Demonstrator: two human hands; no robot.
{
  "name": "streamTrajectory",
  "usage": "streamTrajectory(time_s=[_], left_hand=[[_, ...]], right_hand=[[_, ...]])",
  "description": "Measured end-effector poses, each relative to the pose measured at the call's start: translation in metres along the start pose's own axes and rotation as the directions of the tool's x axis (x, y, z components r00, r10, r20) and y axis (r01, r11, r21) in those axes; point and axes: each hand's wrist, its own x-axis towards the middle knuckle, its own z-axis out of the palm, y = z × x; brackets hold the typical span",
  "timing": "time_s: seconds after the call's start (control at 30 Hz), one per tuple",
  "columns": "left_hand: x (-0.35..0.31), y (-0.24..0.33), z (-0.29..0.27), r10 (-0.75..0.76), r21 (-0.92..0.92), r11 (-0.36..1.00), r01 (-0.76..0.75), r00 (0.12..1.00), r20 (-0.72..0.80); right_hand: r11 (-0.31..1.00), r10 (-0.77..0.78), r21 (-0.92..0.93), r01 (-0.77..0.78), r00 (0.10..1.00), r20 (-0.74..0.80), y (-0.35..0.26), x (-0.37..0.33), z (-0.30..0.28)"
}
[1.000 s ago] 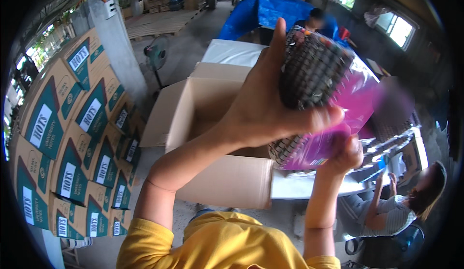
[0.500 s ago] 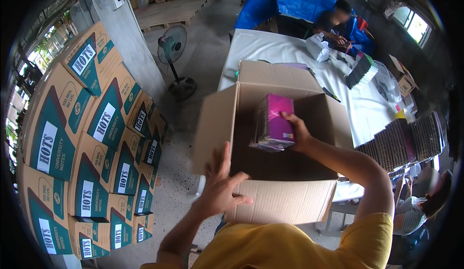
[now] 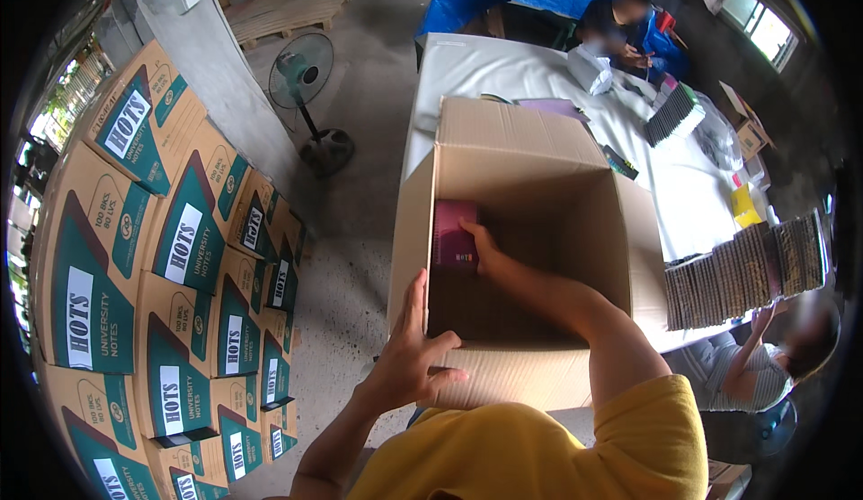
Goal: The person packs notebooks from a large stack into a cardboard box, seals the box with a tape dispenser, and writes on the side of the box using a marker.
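Observation:
A large open cardboard box (image 3: 530, 380) stands in front of me with its flaps folded outward. Down inside it, against the left wall, is a pack of purple spiral notebooks (image 3: 455, 230). My right hand (image 3: 483, 247) reaches in over the near edge and grips that pack by its right side. The wire binding shows along the pack's left edge. At the box's near left corner rests my left hand (image 3: 415, 356), its fingers spread, one along the left flap and others over the near flap. Shadow dims the box's floor.
Stacked printed cartons (image 3: 189, 230) rise at the left, near a standing fan (image 3: 306, 78). The white-covered table (image 3: 503, 69) bears rows of spiral notebooks (image 3: 746, 271), a stack of notebooks (image 3: 672, 115) and plastic bags. One person sits at the far end, another at the right.
My right hand has lowered the notebook pack from above the box's opening to deep inside, by the left wall. My left hand stays at the near left corner.

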Motion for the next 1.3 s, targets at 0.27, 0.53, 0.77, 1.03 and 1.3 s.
streamTrajectory(time_s=[0.27, 0.53, 0.77, 1.03, 1.3], left_hand=[[0.01, 0.028, 0.001, -0.113, 0.133, 0.986, 0.104, 0.991, 0.069], [0.07, 0.14, -0.01, 0.337, -0.011, 0.939, -0.345, 0.924, -0.18], [0.173, 0.236, 0.145, 0.136, -0.821, 0.431, 0.375, 0.872, 0.47], [0.255, 0.31, 0.296, 0.001, -0.886, 0.089, 0.455, 0.889, 0.457], [0.279, 0.317, 0.295, -0.022, -0.819, 0.109, 0.563, 0.825, 0.564]], right_hand=[[-0.241, -0.142, -0.907, 0.344, 0.912, 0.384, -0.111, -0.05, -0.007], [0.001, -0.899, -0.47, 0.883, 0.206, 0.385, -0.138, -0.407, 0.003], [0.039, -0.705, -0.645, 0.763, -0.436, -0.559, -0.077, -0.492, -0.21], [0.28, -0.883, -0.75, 0.599, -0.146, -0.447, -0.091, -0.489, -0.288], [0.3, -0.954, -0.587, 0.752, 0.218, -0.208, -0.129, -0.508, -0.309]])
